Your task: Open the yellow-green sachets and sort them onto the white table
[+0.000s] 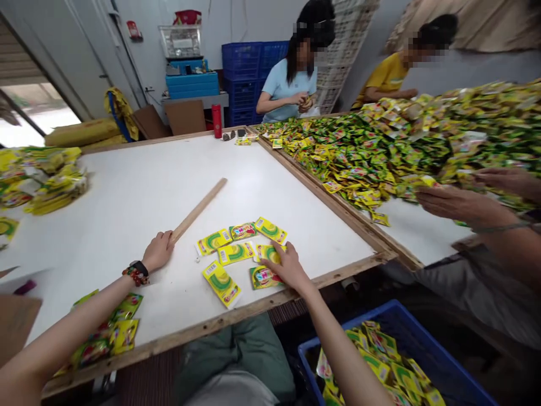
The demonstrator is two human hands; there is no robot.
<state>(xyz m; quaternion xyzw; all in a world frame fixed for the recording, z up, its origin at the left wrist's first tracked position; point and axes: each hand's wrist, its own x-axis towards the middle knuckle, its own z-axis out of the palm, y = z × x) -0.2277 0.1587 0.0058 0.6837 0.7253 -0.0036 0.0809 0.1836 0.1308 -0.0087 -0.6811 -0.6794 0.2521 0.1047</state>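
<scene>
My left hand (158, 252) is closed around one end of a flat wooden stick (200, 207), which slants away over the white tabletop (139, 186). My right hand (289, 266) rests with fingers apart on a yellow and green snack packet (267, 253), partly covering it. Under its wrist side lies a packet with a pink and white print (262, 277). Several similar packets are spread flat nearby, among them a tilted packet (222, 283) at the front and another packet (271, 229) behind my fingers.
Small packets (124, 335) lie beneath my left forearm. Yellow bundles (59, 180) sit at far left. A wooden rim (329, 192) divides the table from a large packet heap (380, 146). A co-worker's hands (465, 203) are at right; a blue crate (393, 307) with packets stands below.
</scene>
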